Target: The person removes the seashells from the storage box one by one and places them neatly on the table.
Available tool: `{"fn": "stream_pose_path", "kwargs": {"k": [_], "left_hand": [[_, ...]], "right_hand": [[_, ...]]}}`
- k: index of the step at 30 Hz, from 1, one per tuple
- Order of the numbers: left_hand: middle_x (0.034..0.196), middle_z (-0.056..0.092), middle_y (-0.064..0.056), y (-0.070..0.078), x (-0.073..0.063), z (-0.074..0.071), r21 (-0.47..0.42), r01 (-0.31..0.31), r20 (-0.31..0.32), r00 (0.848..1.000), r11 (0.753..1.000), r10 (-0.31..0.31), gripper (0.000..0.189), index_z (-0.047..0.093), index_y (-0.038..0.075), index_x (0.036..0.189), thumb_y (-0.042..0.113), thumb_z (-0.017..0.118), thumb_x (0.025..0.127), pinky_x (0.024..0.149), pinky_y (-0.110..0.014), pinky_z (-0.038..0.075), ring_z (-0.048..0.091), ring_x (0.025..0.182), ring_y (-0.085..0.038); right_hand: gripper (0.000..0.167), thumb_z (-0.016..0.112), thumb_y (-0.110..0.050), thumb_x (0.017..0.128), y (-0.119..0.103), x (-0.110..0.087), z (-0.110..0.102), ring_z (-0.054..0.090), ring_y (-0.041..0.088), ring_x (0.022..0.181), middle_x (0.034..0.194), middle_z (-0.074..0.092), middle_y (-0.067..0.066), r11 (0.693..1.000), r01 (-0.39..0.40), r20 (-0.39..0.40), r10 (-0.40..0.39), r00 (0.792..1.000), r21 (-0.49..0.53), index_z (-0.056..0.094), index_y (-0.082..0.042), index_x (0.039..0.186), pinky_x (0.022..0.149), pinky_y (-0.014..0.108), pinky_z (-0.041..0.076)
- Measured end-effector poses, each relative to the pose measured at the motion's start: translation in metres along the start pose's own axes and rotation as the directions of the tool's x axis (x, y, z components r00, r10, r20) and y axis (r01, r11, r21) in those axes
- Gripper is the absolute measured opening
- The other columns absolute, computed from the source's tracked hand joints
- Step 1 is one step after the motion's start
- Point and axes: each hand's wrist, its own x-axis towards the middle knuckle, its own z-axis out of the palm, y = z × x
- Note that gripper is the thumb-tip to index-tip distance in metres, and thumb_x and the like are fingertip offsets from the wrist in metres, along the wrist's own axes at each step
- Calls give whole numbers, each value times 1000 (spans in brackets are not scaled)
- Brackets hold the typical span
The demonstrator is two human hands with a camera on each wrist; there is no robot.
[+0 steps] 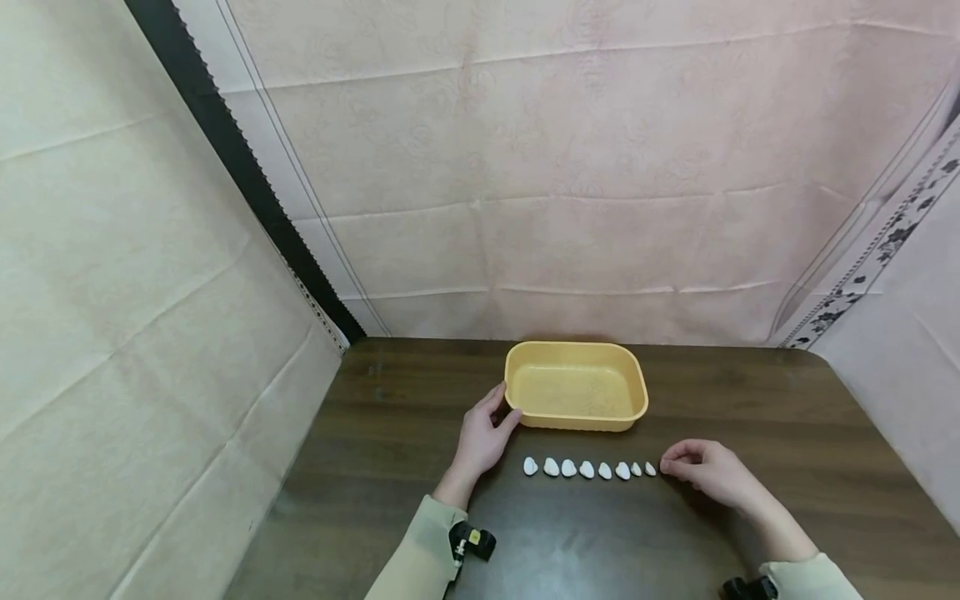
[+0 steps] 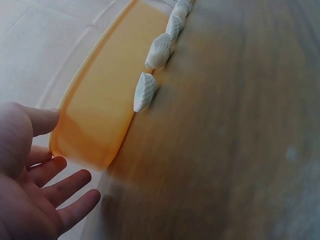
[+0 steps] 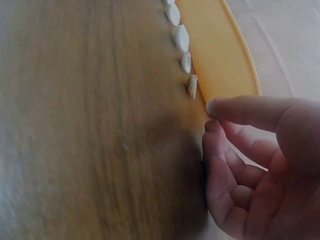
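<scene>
A row of small white seashells lies on the wooden table in front of a yellow plastic basin. My left hand rests at the basin's left front corner, thumb and index finger right at its wall. In the left wrist view its other fingers are spread and loosely bent. Just past the row's right end, my right hand brings thumb and index fingertips together close over the table. A tiny sliver of a seashell shows between those tips, mostly hidden. The closest seashell of the row stands just beyond them.
The dark wooden table spreads around both hands. Pale cloth hangs behind its far edge, with more cloth at the left and right sides. A small black camera sits on the left wrist.
</scene>
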Motion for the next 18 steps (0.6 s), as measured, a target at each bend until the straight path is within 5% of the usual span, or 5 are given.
{"fn": "stream_pose_path", "kwargs": {"k": [18], "left_hand": [[163,47,-18,2,0,-1,-13,9,1,1000,1000,-9,63,45,1,160,20,71,106,110,-52,50,47,149,-32]], "right_hand": [[13,80,-25,96,-8,3,5,65,15,85,89,75,-3,990,-11,-50,4,999,-139,80,-12,98,76,36,50]]}}
